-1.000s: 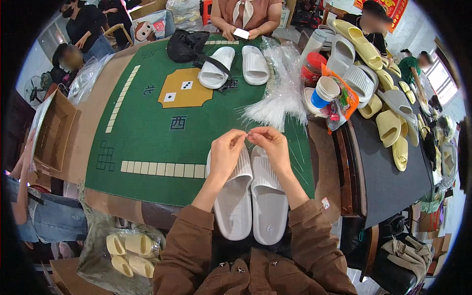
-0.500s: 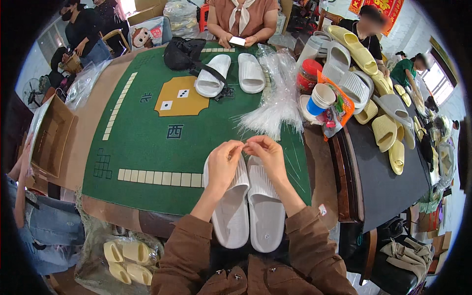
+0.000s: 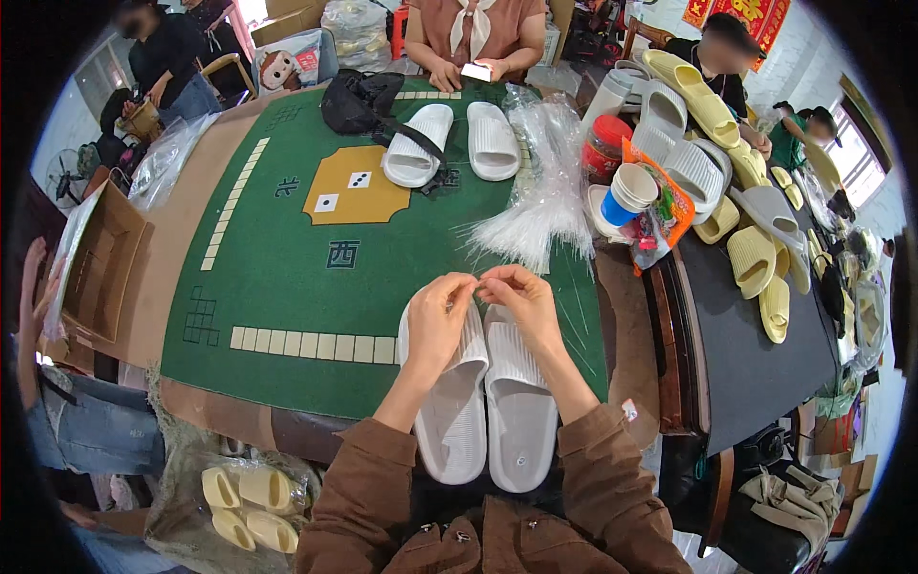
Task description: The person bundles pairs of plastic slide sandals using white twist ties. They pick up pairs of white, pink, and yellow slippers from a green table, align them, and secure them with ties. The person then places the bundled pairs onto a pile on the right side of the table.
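A pair of light grey slide slippers, the left one [image 3: 449, 435] and the right one [image 3: 521, 435], lies side by side at the near table edge, toes pointing away from me. Above their straps, my left hand [image 3: 440, 320] and my right hand [image 3: 524, 301] meet with pinched fingertips. Whatever is between the fingers is too small to make out. Just beyond my hands, a bundle of thin clear plastic strands [image 3: 531, 230] fans out over the green table mat [image 3: 287, 287], and a few loose strands [image 3: 574, 325] lie to the right.
Another grey slipper pair [image 3: 493, 143] and a black bag [image 3: 359, 100] lie farther back. At right are a red-lidded jar [image 3: 604, 148], paper cups [image 3: 626, 194] and a side table with heaped slippers [image 3: 751, 258]. An open carton [image 3: 105, 268] stands left. Co-workers sit and stand around.
My hands stay pinched together above the slippers. At the far left, a person's hands have moved up beside the carton. The view has shifted slightly.
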`<action>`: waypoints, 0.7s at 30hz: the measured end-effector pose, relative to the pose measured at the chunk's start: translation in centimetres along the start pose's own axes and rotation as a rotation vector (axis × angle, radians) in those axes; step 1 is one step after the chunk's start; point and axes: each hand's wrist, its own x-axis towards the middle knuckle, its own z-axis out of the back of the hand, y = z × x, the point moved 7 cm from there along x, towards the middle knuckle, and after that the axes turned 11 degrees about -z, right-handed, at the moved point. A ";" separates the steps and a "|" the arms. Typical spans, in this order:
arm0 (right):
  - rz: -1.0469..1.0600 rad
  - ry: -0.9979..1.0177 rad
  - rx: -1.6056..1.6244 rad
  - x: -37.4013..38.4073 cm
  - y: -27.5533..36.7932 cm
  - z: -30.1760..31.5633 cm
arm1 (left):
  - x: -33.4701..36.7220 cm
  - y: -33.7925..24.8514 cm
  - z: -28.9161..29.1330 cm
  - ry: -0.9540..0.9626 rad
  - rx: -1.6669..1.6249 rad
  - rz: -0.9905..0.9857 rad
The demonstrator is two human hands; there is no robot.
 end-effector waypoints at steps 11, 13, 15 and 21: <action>0.018 -0.028 -0.042 -0.4 0.4 -0.4 | -0.2 -0.3 0.1 0.001 0.035 -0.038; 0.040 -0.027 -0.116 -0.3 0.7 -0.3 | -0.1 -0.4 0.0 0.007 0.046 -0.048; 0.044 -0.040 -0.205 -0.3 0.4 -0.6 | -0.1 -0.5 0.3 0.006 0.071 -0.067; 0.082 -0.074 -0.269 -0.3 0.3 -0.4 | -0.2 -0.4 -0.2 0.044 0.101 -0.069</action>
